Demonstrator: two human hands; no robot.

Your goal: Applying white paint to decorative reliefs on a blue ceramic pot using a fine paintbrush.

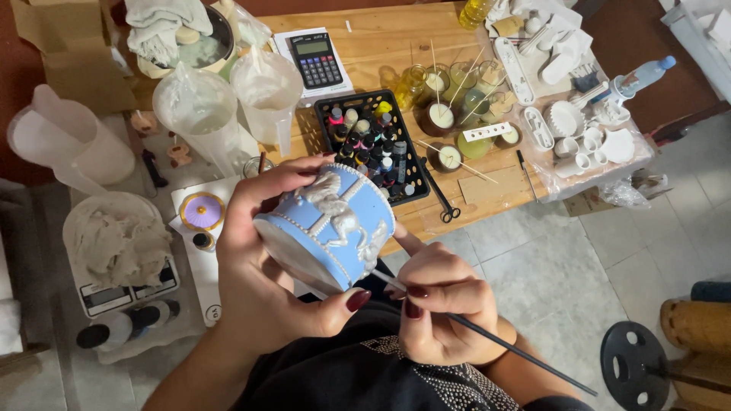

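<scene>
**Painting a blue carousel box over the lap**

Holding a round blue box (329, 228) with white horse reliefs in the left hand (263, 266), fingers wrapped around its top and thumb pressed under the lower edge. Tilted on its side, in front of the counter (381, 53) edge and above the dark clothing on the lap. Gripping a thin dark brush (487, 335) in the right hand (438, 312), fingers closed narrow around the shaft, like on a pen. Touching the lower rim of the box with the brush tip, just beside the left thumb. Both hands close together, almost touching.

Further back on the wooden counter: a black tray of small paint bottles (373, 144), directly behind the box. Beside the tray, to the right, small scissors (442, 194) and several round candle cups with wooden sticks (449, 114). A calculator (318, 61) near the far edge. White moulds and small white pieces on clear plastic (579, 129) at the right end, with a plastic bottle with blue cap (643, 76) next to them.

On the left side: clear plastic cups covered with bags (221, 106), a white jug (68, 144), a kitchen scale carrying a bowl of white material (118, 243), and a small purple round lid with gold edge (202, 211). Grey tiled floor (548, 281) below on the right.
</scene>
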